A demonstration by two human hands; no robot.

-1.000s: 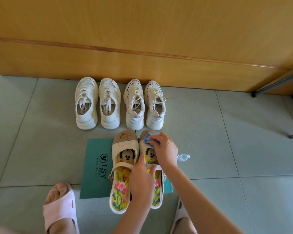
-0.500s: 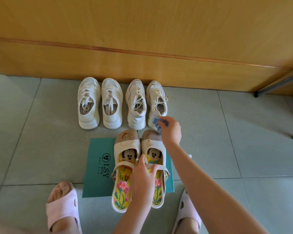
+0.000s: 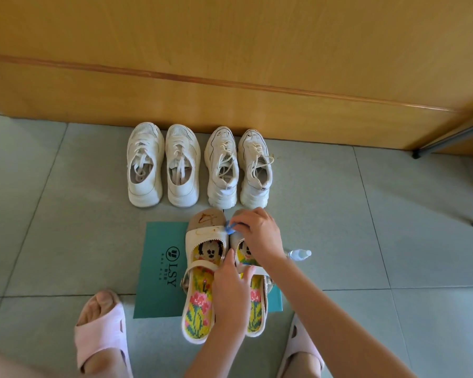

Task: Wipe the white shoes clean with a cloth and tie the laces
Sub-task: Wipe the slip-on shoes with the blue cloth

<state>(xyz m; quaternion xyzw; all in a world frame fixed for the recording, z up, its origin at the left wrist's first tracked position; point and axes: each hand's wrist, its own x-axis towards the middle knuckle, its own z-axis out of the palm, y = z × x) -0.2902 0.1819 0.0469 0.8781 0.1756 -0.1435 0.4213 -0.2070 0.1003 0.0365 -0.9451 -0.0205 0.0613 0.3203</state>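
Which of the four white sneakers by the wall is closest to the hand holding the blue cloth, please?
The rightmost sneaker, at the end of the row: its heel lies just beyond the right hand pinching the blue cloth.

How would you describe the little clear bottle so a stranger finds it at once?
From the wooden panel along the back, come down past the four white sneakers to the teal mat. Just right of the mat, on bare tile beside the right forearm, the small clear bottle lies on its side. It is the only see-through thing among all the footwear.
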